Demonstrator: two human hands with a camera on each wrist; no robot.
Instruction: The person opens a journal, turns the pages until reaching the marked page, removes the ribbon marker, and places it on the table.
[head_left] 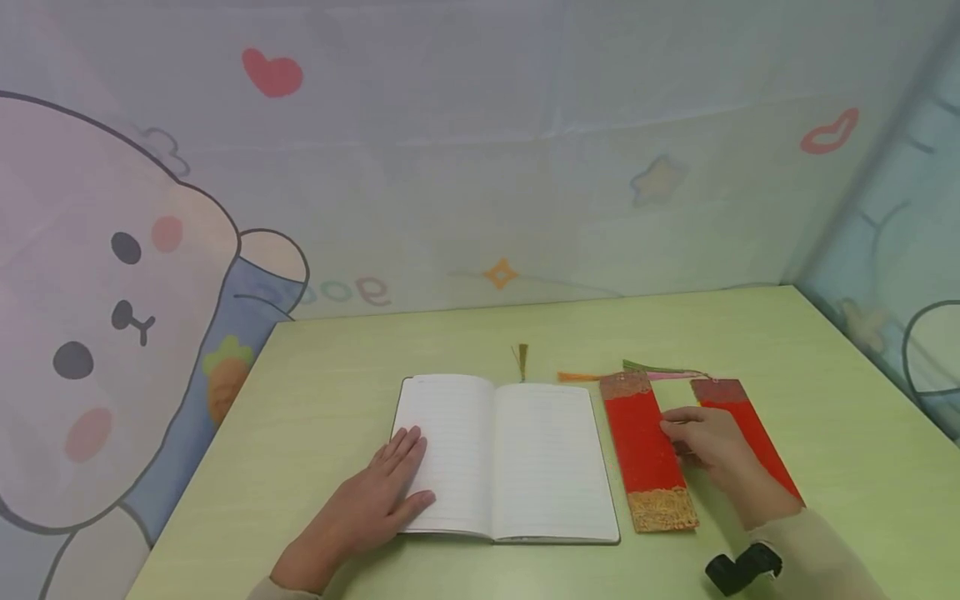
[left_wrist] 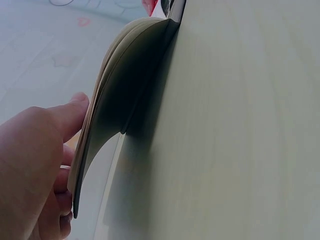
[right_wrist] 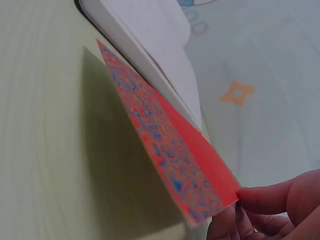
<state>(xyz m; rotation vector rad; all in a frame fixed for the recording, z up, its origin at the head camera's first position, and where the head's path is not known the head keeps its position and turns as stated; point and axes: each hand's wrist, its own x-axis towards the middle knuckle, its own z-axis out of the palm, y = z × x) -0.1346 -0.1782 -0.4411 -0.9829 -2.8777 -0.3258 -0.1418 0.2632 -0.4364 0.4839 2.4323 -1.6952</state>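
An open notebook (head_left: pixel 551 467) with lined pages lies in front of me. My left hand (head_left: pixel 386 492) rests on its left page with straight fingers; in the left wrist view, that side of the notebook (left_wrist: pixel 92 135) is raised off the table. My right hand (head_left: pixel 701 442) pinches the right edge of a red bookmark (head_left: pixel 641 442) between thumb and fingers, beside the notebook. In the right wrist view, the red bookmark (right_wrist: pixel 200 155) is tilted above the table and its end has a mottled pattern. A second red bookmark (head_left: pixel 765 446) lies partly hidden behind the right hand and forearm.
Orange (head_left: pixel 577 377) and green (head_left: pixel 656 367) tassels lie near the bookmarks' tops, with a pink strand between. A small olive tassel (head_left: pixel 522 360) sticks out above the notebook. The pale green table (head_left: pixel 337 350) backs onto a printed curtain (head_left: pixel 450 192).
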